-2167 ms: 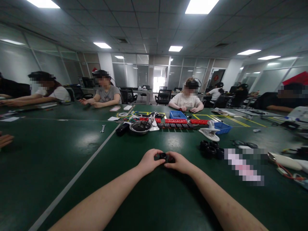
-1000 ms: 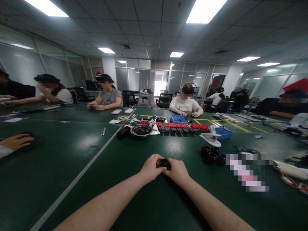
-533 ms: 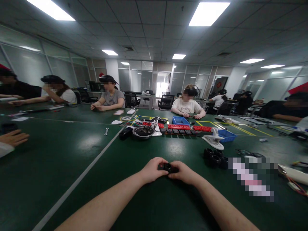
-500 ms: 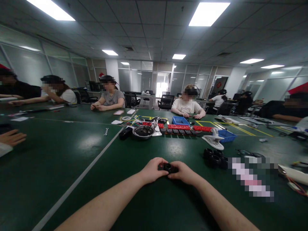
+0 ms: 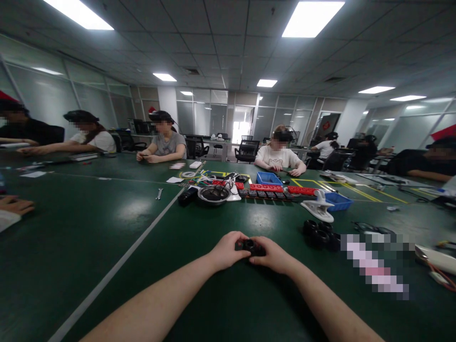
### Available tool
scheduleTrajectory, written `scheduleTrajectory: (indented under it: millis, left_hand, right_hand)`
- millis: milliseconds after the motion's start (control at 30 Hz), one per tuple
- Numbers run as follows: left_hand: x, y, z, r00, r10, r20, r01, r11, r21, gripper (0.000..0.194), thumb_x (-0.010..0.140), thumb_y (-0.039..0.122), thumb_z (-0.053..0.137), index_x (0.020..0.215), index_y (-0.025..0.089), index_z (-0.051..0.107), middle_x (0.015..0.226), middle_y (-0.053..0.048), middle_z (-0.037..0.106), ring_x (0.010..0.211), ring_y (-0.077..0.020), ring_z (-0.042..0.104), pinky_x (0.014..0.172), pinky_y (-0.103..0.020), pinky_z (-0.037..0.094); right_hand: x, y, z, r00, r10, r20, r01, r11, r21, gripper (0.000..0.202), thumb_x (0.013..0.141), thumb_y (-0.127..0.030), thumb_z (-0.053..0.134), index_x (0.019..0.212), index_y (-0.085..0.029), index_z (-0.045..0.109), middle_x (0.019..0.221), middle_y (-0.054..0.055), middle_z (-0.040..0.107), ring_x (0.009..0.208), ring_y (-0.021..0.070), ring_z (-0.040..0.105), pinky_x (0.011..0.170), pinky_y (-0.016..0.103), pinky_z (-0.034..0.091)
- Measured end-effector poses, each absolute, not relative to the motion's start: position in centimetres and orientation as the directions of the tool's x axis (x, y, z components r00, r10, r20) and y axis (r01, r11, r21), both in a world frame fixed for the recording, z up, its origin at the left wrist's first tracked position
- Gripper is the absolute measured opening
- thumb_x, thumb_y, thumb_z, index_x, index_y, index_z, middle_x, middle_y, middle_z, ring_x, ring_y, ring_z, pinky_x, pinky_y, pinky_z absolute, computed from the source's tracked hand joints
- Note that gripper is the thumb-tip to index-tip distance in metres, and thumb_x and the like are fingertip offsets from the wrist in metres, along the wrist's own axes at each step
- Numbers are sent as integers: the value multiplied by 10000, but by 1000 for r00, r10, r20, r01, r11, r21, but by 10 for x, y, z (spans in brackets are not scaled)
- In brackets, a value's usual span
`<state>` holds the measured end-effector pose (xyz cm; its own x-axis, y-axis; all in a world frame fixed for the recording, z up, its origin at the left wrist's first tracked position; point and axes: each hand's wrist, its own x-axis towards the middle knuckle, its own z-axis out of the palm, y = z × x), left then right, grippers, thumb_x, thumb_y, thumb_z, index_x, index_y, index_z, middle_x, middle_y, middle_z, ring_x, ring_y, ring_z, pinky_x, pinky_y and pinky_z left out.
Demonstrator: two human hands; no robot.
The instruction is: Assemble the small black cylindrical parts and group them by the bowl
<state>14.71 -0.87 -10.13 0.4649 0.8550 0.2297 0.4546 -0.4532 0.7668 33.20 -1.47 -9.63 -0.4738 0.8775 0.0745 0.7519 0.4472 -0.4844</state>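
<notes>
A small black part with a round opening [image 5: 250, 245] is between my two hands, low over the green tabletop in front of me. My left hand [image 5: 230, 250] grips its left side, thumb at the near edge and fingers curled behind. From the right, my right hand [image 5: 272, 255] closes on the same part, its thumb pointing toward the left thumb. The fingers hide much of the part, so its full shape cannot be made out. To the right of my right hand sits a cluster of several black round hollow pieces [image 5: 320, 233].
Across the table's middle lie a round metal-rimmed dish [image 5: 213, 203], red socket strips [image 5: 265, 187], a white clamp [image 5: 319, 209] and blue bins [image 5: 338, 203]. A wrench [image 5: 158, 194] lies left. Another person's hand [image 5: 16, 205] rests at the left edge. Several people sit around.
My hands stay closed around the black part, with only a slight shift of the fingers. The view has moved a little. The other person's hand at left has drawn slightly toward the edge.
</notes>
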Motion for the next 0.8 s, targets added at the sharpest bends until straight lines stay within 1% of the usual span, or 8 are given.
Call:
scheduleTrajectory:
  millis: [133,233,300,433,500,633,700,800]
  left_hand:
    - [146,-9,-103,470,853,227,451,-454,769,300,645,249,658,923,177,572,884,-19,548,796,-163,510,680,-250,400]
    - [149,-9,-106,437,869,232,465,-439,769,278,635,241,664,890,178,572,852,-11,544,779,-160,507,672,-249,394]
    - [152,-10,-108,393,889,236,483,-418,770,265,631,228,663,871,173,565,843,-12,538,773,-160,501,675,-255,390]
    - [156,-10,-110,313,920,237,516,-374,771,250,649,214,641,874,159,547,852,-28,526,768,-166,492,687,-276,387]
    - [155,-11,-109,316,919,235,517,-374,770,250,649,215,640,875,161,548,857,-28,527,774,-166,494,692,-275,389]
    - [150,-13,-103,411,881,235,476,-427,768,268,633,228,662,880,177,568,847,-10,538,780,-159,501,690,-256,391]
    - [148,-13,-101,469,853,229,445,-452,773,278,641,237,659,899,180,572,857,-9,541,779,-157,501,681,-251,391]
    - [148,-13,-102,503,836,217,424,-458,781,289,646,243,657,915,178,572,874,-15,540,782,-158,500,677,-252,391]
  right_hand:
    - [337,-10,-100,-497,867,44,727,443,-525,198,657,-259,629,836,-180,605,798,1,576,752,166,530,640,241,375]
    - [329,-12,-103,-440,896,56,762,405,-506,198,648,-301,636,787,-170,586,751,0,577,694,159,528,579,225,353]
    - [321,-15,-104,-361,929,88,824,361,-436,234,647,-365,629,756,-169,563,718,9,576,663,165,525,555,230,334]
    - [305,-22,-103,-214,956,202,948,253,-193,255,692,-416,565,753,-170,542,736,47,595,707,205,541,622,280,335]
    - [303,-23,-101,-218,953,209,951,255,-173,296,676,-430,580,808,-168,550,806,64,597,778,229,539,676,304,342]
    - [316,-21,-96,-405,905,130,821,422,-384,455,634,-378,646,1034,-195,531,950,57,560,877,217,516,731,289,368]
    - [324,-18,-94,-499,863,76,725,464,-509,386,656,-306,636,1017,-195,556,923,38,562,848,193,522,722,270,382]
    - [331,-15,-93,-532,846,8,660,421,-623,255,659,-237,627,903,-170,598,830,11,573,767,166,533,659,241,391]
